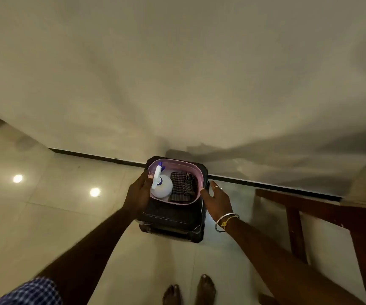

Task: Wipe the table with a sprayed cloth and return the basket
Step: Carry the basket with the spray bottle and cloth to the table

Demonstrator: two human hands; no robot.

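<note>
— Flanking the pink basket [196, 172] on the dark stool [173, 219]: left hand [139, 192] grasping its rim, right hand [217, 200] released, beside.
— Contents?
— Spray bottle [161, 186], checked cloth [183, 187], stowed together for carrying.

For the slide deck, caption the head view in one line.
Both hands, left hand and right hand, flank a pink basket holding spray bottle and checked cloth atop a dark stool.

A pink oval plastic basket [196, 172] sits upright on a dark stool near the far wall. Inside, a white spray bottle [161, 186] with blue-tipped nozzle stands left; a crumpled dark checked cloth [183, 186] lies right.
</note>
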